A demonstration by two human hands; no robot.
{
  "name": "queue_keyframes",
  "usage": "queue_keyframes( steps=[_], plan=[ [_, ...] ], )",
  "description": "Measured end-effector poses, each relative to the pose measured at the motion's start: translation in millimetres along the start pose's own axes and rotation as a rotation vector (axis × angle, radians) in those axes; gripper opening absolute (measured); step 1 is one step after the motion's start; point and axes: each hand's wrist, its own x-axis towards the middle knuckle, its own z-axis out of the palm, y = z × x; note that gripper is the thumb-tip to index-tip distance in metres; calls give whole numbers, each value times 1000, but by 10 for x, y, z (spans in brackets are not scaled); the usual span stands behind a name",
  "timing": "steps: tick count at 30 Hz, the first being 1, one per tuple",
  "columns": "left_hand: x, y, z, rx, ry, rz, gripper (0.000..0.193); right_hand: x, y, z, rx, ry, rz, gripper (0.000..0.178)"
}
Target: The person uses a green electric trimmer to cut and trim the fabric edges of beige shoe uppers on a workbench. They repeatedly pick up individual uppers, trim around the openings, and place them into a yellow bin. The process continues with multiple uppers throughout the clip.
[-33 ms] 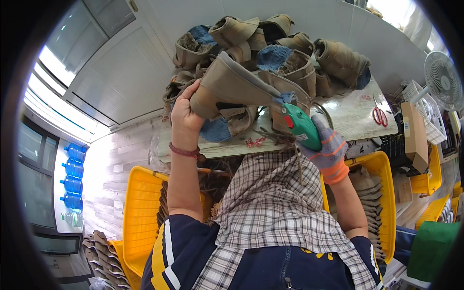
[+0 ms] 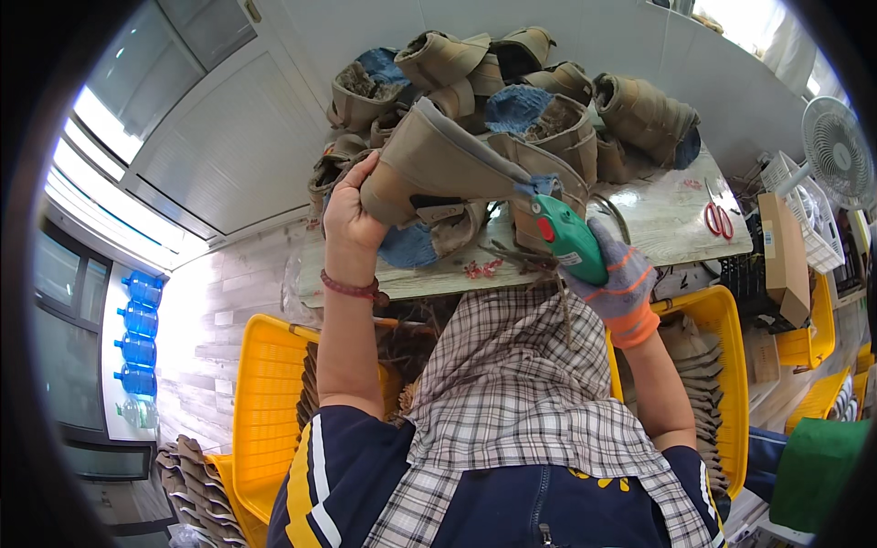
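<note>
One boot (image 2: 448, 164), one green tool (image 2: 574, 242)
The left hand's (image 2: 354, 221) grip holds the boot above the surface (image 2: 676, 228); the gloved right hand's (image 2: 623, 285) grip wraps the tool, tip at the boot's narrow end. One pair of scissors (image 2: 719, 219) lies right; four blue jugs (image 2: 137, 350) stand left.

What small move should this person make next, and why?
Probably ease the green tool slightly along the edge of the tan shoe, I'd say. The gloved right hand has the tool's nose at the shoe's narrow right end, while the bare left hand holds the other end. Whether nose and shoe touch is hard to tell.
</note>
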Motion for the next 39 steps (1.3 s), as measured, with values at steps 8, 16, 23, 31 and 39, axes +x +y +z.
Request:
queue_keyframes(
  steps=[8, 16, 23, 31, 39],
  plan=[
    [-217, -243, 293, 139, 16, 148, 28, 129, -112, 23, 122, 16, 45, 65],
    [-450, -507, 436, 287, -117, 333, 37, 223, -273, 1, 287, -7, 173, 59],
    [-534, -734, 318, 547, -190, 468, 43, 274, -336, 34, 514, -54, 271, 62],
    [-438, -950, -58, 817, -332, 536, 43, 337, -391, -35, 697, -145, 438, 64],
    [-438, -949, -184, 1622, -274, 811, 20, 369, -428, -93, 805, -180, 578, 63]
  ],
)
